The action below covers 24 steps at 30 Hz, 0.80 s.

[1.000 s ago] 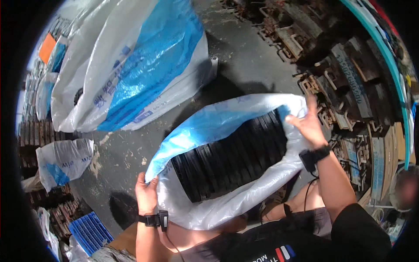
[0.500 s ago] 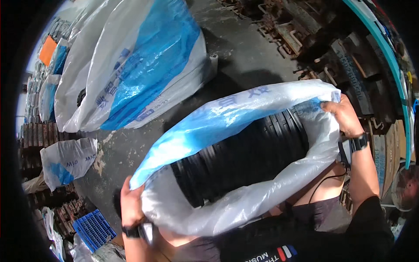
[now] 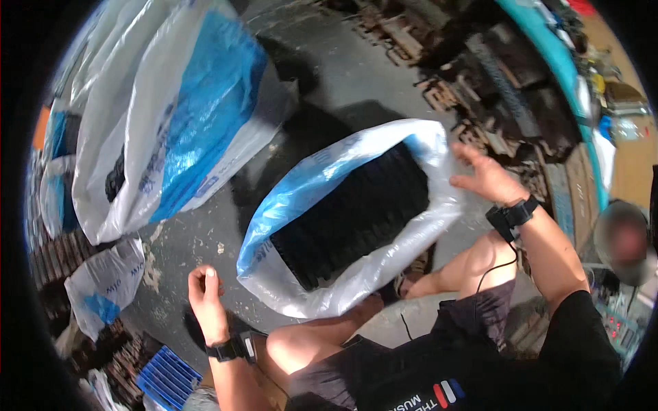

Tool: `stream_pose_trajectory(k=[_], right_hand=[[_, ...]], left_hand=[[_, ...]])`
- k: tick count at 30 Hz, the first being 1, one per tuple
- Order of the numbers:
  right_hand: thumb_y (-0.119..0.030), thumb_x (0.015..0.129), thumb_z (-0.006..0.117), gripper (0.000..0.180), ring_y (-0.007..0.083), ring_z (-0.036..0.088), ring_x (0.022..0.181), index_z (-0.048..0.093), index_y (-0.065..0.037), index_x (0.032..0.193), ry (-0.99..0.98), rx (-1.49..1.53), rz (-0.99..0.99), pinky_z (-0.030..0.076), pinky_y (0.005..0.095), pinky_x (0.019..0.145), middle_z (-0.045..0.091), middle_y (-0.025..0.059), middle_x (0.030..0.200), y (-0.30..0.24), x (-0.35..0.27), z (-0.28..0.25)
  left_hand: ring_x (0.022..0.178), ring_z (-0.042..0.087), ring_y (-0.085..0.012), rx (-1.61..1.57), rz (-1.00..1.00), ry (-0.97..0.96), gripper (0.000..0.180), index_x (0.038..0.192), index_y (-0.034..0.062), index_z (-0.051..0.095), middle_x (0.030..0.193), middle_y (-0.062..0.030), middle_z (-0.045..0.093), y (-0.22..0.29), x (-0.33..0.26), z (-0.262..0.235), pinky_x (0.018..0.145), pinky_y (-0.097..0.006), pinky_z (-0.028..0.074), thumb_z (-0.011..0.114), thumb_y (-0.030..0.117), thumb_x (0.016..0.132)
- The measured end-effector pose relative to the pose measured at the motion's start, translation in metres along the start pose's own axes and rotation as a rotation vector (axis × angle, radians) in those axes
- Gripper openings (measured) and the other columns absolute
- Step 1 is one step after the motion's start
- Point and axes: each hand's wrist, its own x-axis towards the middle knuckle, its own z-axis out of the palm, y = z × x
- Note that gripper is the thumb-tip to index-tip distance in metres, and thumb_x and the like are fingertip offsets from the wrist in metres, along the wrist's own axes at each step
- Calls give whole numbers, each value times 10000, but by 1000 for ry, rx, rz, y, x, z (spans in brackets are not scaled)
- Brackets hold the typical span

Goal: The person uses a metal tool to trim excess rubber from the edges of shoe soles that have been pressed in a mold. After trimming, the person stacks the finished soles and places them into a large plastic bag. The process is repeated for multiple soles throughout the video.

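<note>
A white and blue woven plastic sack [image 3: 384,274] stands on the floor in front of my legs, its mouth wide and its rim rolled outward. Inside it lies a row of black ribbed parts [image 3: 353,216], packed side by side; their exact kind is unclear. My left hand [image 3: 207,301] hovers left of the sack, apart from the rim, with its fingers curled and nothing visible in them. Beside the right end of the rim is my right hand [image 3: 490,177], its fingers spread and holding nothing.
A larger white and blue sack [image 3: 205,116] stands at the far left. Near it lies a smaller plastic sack [image 3: 106,284]. A blue plastic crate [image 3: 168,377] is at the lower left. Rusty metal pieces [image 3: 507,89] line the right side, beside a teal edge [image 3: 548,48].
Both hands have let go of the sack's rim and moved off it. The sack now rests lower and farther from me, and its mouth looks smaller.
</note>
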Motion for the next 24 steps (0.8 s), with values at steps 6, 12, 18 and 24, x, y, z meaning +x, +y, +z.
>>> stream_pose_trajectory(k=[6,12,18,24], right_hand=[[-251,924,738,591,341,654,1214,559,-42,1447,-212,104,103,523,436,1030,660,204,1342,-18,-211,-61],[-425,917,694,589,372,650,1219,612,-97,1400,-46,26,500,523,469,1026,698,171,1301,-40,-485,-90],[-441,907,695,605,373,688,1151,616,-103,1404,261,247,795,538,468,998,732,202,1210,-86,-689,-30],[-432,905,708,626,385,667,1194,601,-91,1419,456,656,928,528,479,1009,720,215,1234,-181,-792,82]], left_hand=[[889,582,-151,203,23,-396,131,1069,-12,652,963,-62,649,95,-118,-19,828,-321,508,663,76,972],[978,706,-219,424,10,-1012,347,1159,-31,676,1055,-152,748,133,-245,-22,875,-359,556,729,252,966],[1025,658,-212,612,436,-1417,379,1225,-16,681,1108,-115,734,191,-277,7,918,-363,521,717,269,978],[891,650,-207,965,656,-1490,349,1196,17,685,1061,-104,713,242,-238,85,768,-358,543,714,294,985]])
